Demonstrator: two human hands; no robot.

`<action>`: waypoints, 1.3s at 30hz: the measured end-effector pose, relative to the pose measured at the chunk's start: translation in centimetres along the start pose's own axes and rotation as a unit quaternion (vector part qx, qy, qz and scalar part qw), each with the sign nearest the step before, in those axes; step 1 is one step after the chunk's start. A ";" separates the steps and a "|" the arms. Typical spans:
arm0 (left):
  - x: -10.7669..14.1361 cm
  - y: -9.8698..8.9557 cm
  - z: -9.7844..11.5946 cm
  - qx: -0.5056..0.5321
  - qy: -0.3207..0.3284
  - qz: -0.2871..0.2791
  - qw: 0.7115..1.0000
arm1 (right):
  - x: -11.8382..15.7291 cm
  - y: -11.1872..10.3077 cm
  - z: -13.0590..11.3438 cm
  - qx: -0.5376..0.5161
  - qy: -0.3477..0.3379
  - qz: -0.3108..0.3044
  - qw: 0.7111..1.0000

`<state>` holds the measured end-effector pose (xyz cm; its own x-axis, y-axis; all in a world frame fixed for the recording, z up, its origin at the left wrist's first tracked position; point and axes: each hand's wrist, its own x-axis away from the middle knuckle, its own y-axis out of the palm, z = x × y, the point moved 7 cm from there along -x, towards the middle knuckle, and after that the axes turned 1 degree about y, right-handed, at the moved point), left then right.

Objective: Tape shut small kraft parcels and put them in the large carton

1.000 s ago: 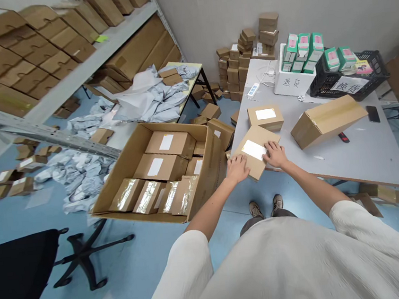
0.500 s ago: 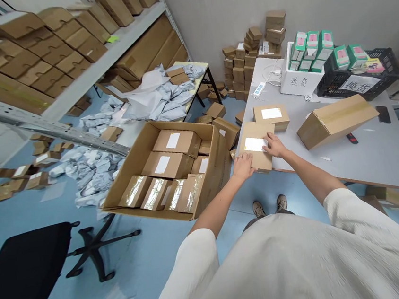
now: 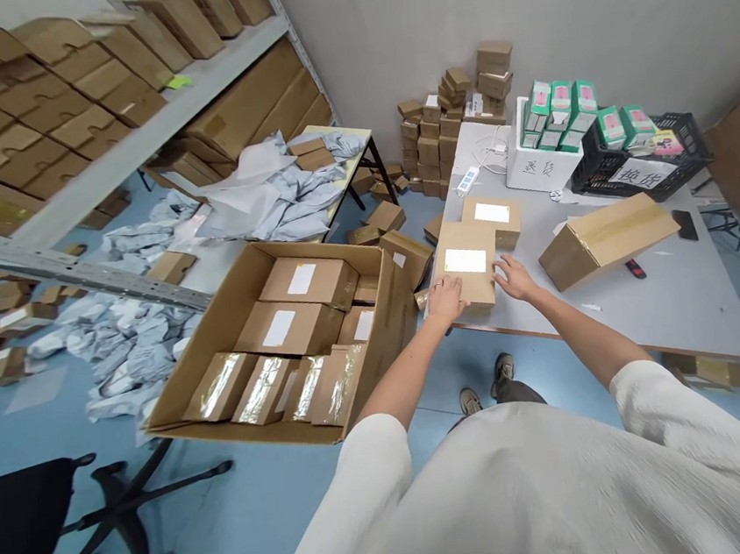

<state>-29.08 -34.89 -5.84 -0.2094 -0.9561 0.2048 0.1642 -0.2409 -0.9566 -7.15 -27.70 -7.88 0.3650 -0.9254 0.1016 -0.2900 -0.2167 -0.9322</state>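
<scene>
A closed cardboard box [image 3: 461,236] with a white label lies at the near left corner of the table. My left hand [image 3: 446,299] rests on its front left part, with fingers stretched flat over the top. At the box's right edge is my right hand [image 3: 514,279], fingers apart; whether its fingertips touch the side I cannot tell. Just behind stands a second labelled box [image 3: 509,229]. To the left, a large open carton [image 3: 385,297] holds several taped and labelled boxes.
The grey table [image 3: 664,308] also bears a larger cardboard box [image 3: 604,239], a white bin [image 3: 534,169] of green-and-white packs, a black crate [image 3: 687,151], a phone [image 3: 685,224] and a red-and-black tool [image 3: 634,268]. Shelving [image 3: 149,133], an office chair [image 3: 123,514] and grey bags [image 3: 131,337] are at left.
My right hand has slid off the label to the box's right edge. My left hand now lies further onto the box's top. The view has shifted, and my feet have stepped.
</scene>
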 end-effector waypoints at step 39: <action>-28.7 -6.3 9.0 0.036 0.121 -0.061 0.990 | -21.6 -8.3 16.1 -0.006 0.087 -0.086 0.992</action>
<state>-15.44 -7.39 -3.85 -0.4562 -0.8527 0.2545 0.1889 -0.3723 -0.9087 1.65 -0.85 -7.91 0.2517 -0.9141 0.3180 -0.2474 -0.3784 -0.8920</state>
